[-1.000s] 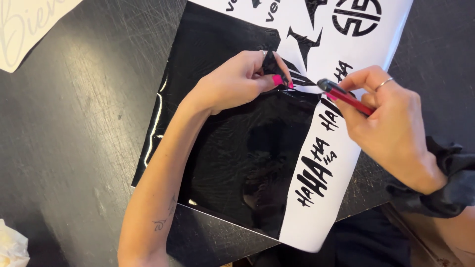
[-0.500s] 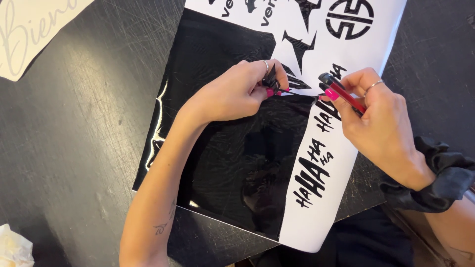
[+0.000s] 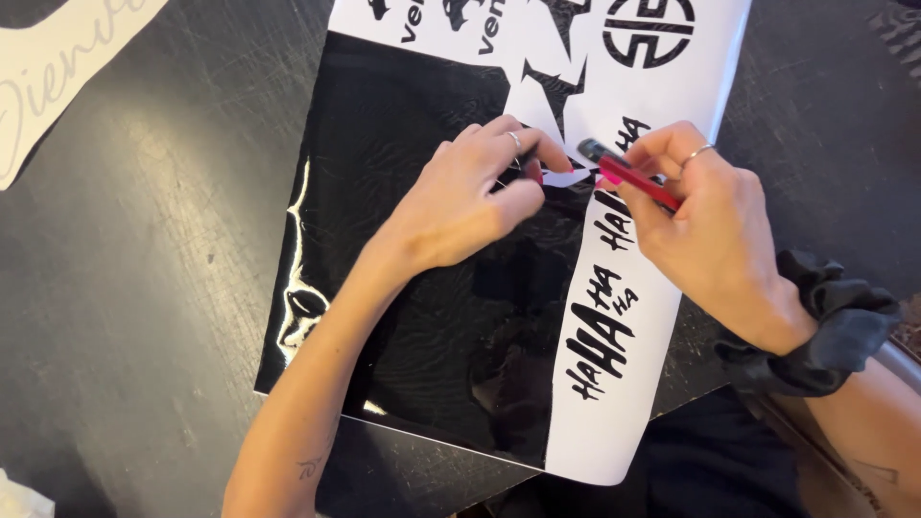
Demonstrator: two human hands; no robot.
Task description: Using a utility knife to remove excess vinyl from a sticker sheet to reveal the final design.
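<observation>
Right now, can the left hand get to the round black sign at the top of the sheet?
Probably yes. The left hand pinches a bit of vinyl just below the round sign, and only flat white sheet lies between them. It would have to let go first.

A dark, scuffed tabletop (image 3: 144, 288) carries a glossy black vinyl sheet (image 3: 422, 317) on white backing, and a white lettered sheet (image 3: 58, 77) top left.
</observation>
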